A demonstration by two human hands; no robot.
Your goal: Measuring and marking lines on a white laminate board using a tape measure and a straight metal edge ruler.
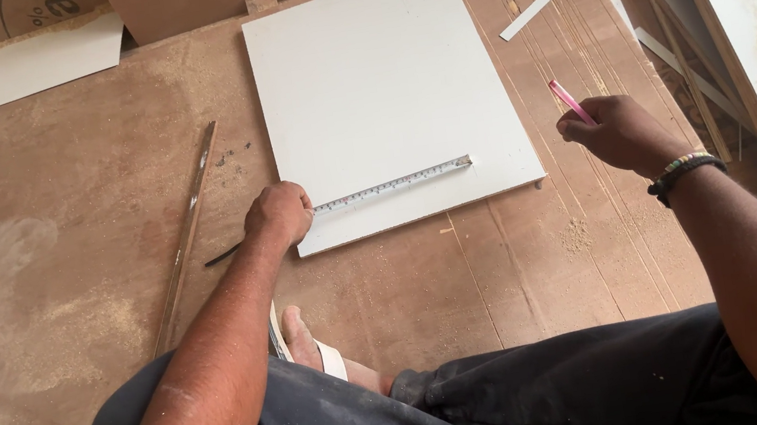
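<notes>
sawdusty plywood floor (56, 238) carries a white panel (371, 85). left hand (278, 213), fingers curled, pins the tape measure (392, 184); blade runs rightward across the panel. right hand (619, 131) pinches a pink pencil (570, 101), off the panel's right edge.

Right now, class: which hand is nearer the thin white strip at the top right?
Right. The right hand, holding a pink pencil, is just below the strip; the left hand is far across the white board.
</notes>
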